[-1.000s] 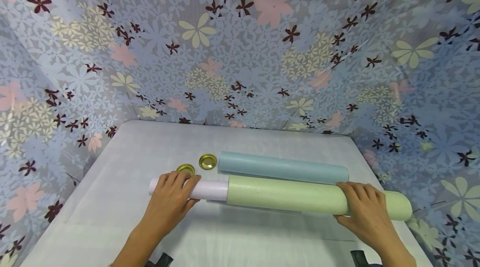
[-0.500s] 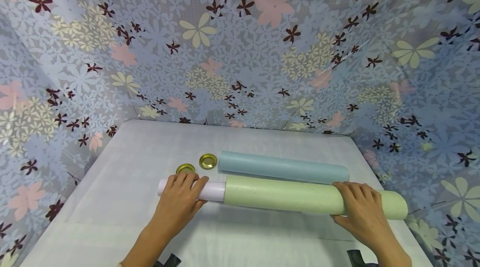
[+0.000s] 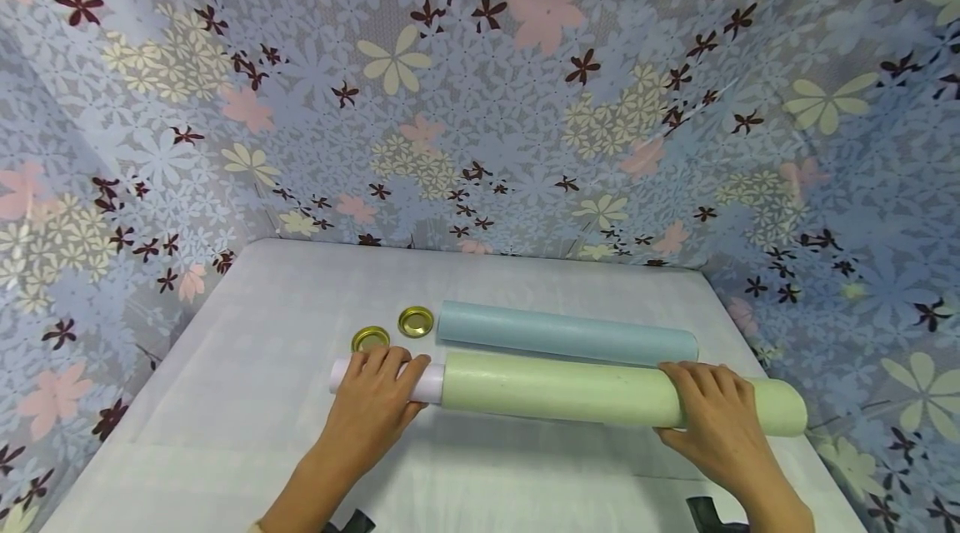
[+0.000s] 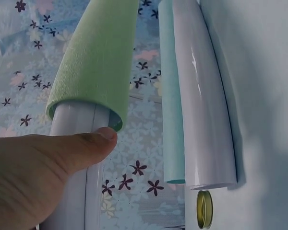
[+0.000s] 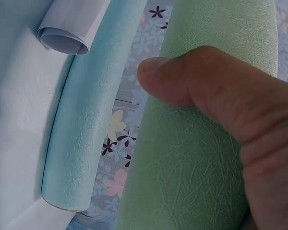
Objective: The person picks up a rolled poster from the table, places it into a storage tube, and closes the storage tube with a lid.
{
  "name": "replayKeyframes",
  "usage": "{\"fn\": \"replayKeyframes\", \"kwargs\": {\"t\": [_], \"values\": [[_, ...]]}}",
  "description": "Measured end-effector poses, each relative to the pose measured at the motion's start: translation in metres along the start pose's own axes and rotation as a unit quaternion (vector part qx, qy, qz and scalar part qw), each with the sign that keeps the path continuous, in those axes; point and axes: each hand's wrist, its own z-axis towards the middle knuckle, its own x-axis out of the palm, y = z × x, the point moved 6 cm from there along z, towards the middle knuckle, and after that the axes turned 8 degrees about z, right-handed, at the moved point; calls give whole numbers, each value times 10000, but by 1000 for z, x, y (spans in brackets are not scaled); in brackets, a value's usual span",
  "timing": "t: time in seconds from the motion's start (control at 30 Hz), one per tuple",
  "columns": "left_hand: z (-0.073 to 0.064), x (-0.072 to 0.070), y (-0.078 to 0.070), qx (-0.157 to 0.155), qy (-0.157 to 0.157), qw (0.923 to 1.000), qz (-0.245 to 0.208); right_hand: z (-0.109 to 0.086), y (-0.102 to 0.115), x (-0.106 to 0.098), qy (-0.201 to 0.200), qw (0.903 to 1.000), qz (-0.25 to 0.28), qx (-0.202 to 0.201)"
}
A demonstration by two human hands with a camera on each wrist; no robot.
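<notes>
A pale green tube (image 3: 562, 390) lay lengthwise from nine to three o'clock, raised over a white tabletop (image 3: 292, 291). Out of its open nine o'clock mouth stuck a slim white roll (image 3: 431, 384), part of its length inside the tube. The left hand (image 3: 378, 400) grasped that roll just outside the mouth, so the tube began at the hand's three o'clock. The right hand (image 3: 716, 404) gripped the green tube from above near its three o'clock end, thumb on the person's side. Just beyond the tube, toward twelve o'clock, lay a light blue roll (image 3: 566, 334). A second white roll (image 4: 204, 105), visible only from the wrists, seemed to lie alongside it. From the left hand, one gold lid (image 3: 371, 339) sat at twelve o'clock, another gold lid (image 3: 416, 321) at one. Floral cloth (image 3: 480, 125) hung behind.
</notes>
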Motion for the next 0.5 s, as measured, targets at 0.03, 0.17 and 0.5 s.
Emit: {"fn": "replayKeyframes", "kwargs": {"t": [0.03, 0.17, 0.5], "values": [[0, 0, -1, 2, -16, 10000, 1, 0, 1, 0, -7, 10000, 9, -1], [1, 1, -3, 35, -38, 10000, 31, 2, 3, 1, -1, 10000, 58, 24], [2, 1, -8, 77, -16, 10000, 60, 2, 6, 4, 37, 10000, 13, 40]]}}
